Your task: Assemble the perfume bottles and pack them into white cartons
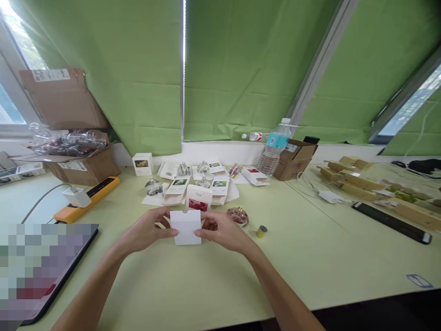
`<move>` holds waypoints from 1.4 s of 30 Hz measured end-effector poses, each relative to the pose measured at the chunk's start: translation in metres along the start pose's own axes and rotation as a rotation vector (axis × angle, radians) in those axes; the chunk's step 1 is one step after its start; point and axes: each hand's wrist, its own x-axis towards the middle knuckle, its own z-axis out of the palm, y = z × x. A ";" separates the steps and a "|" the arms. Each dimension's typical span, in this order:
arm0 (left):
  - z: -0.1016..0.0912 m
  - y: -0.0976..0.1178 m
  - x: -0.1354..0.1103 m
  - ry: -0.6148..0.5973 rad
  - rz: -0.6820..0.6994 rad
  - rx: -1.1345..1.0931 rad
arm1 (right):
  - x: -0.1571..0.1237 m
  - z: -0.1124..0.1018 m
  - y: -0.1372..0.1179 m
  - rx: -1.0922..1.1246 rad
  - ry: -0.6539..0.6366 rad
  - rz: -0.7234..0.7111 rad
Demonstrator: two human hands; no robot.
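Observation:
Between my two hands I hold a small white paper piece (186,230) with a notch in its top edge; whether it is a flat card or an insert for a box I cannot tell. My left hand (151,228) pinches its left side and my right hand (220,230) its right side. Just behind stands a white box with a red flower picture (199,200). A round glass bottle with reddish contents (238,216) lies right of my right hand, and a gold cap with a dark top (262,231) is further right.
Behind are several flattened or opened white boxes (177,190), glass bottles (153,186) and an upright white box (142,164). A tablet (51,271) and an orange power strip (103,193) lie left. A large water bottle (272,149) and cardboard box (294,160) stand at the back right.

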 end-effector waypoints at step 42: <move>0.003 0.001 -0.002 -0.075 -0.005 0.041 | -0.008 -0.006 -0.011 -0.048 -0.071 0.054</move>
